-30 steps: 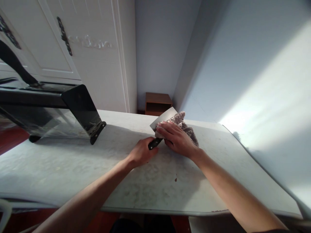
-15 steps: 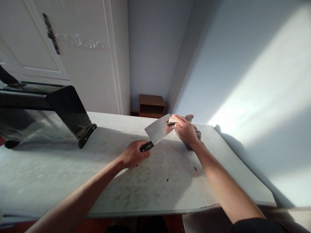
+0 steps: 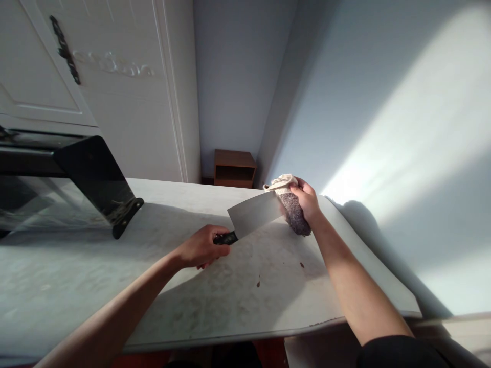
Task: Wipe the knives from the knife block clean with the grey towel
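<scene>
My left hand (image 3: pixel 201 248) is closed round the black handle of a cleaver (image 3: pixel 253 215), whose wide steel blade points up and to the right above the white table (image 3: pixel 95 271). My right hand (image 3: pixel 307 199) grips a grey speckled cloth (image 3: pixel 293 212) with a pale edge, held bunched just past the blade's far end. The cloth hangs down toward the table top near the wall.
A black stand with a glass panel (image 3: pixel 76 184) sits on the table's left. A white panelled door (image 3: pixel 95 87) and a small brown wooden cabinet (image 3: pixel 233 167) lie behind. Small dark crumbs (image 3: pixel 259 282) dot the table. The wall runs along the right edge.
My right hand lifted off the flat of the blade and drew the cloth away to its tip. The cleaver tilted up off the table. The camera view shifted right.
</scene>
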`<state>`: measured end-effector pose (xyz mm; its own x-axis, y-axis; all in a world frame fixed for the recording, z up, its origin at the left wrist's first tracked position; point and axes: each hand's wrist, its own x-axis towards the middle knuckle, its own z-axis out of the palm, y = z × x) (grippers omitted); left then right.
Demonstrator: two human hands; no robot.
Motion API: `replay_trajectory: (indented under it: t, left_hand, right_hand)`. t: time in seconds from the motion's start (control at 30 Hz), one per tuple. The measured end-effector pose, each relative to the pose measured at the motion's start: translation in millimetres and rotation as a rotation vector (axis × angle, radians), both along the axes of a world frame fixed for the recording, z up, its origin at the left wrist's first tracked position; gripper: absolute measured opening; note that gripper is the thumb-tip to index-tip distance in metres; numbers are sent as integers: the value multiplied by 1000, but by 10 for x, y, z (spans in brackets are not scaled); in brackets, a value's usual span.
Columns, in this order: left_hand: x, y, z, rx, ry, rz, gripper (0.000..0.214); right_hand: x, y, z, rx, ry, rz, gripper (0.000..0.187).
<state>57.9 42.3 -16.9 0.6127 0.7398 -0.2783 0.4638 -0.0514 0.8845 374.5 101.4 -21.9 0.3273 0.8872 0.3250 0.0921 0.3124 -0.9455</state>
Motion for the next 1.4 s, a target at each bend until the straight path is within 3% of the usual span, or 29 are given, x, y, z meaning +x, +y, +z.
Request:
replay_trajectory:
  t: [0.1, 0.33, 0.73, 0.87, 1.07, 1.13, 1.23, 1.4]
  left_hand:
    - [-1, 8, -20, -4, -2, 7, 21]
    - [7, 35, -106, -21, -45, 97, 24]
    - [9, 18, -52, -2, -83, 142, 20]
    - [20, 11, -70, 25, -74, 154, 19]
    - [68, -17, -148, 163, -29, 206, 21]
    - [82, -23, -172, 203, -44, 213, 24]
    - [96, -25, -198, 251, -50, 230, 27]
    - [117, -33, -189, 347, 9, 281, 26]
  right_hand:
    - [-64, -26, 12, -90, 69, 102, 35]
    - [-135, -109, 64, -185, 69, 164, 27]
    - [70, -36, 14, -351, 87, 97, 33]
    - [96, -24, 23, -299, 95, -3, 32]
    - [316, 50, -36, -176, 163, -474, 24]
    - [353, 50, -33, -171, 183, -547, 23]
    - [277, 6, 20, -135, 187, -542, 21]
    - [-116, -130, 141, -17, 135, -377, 25]
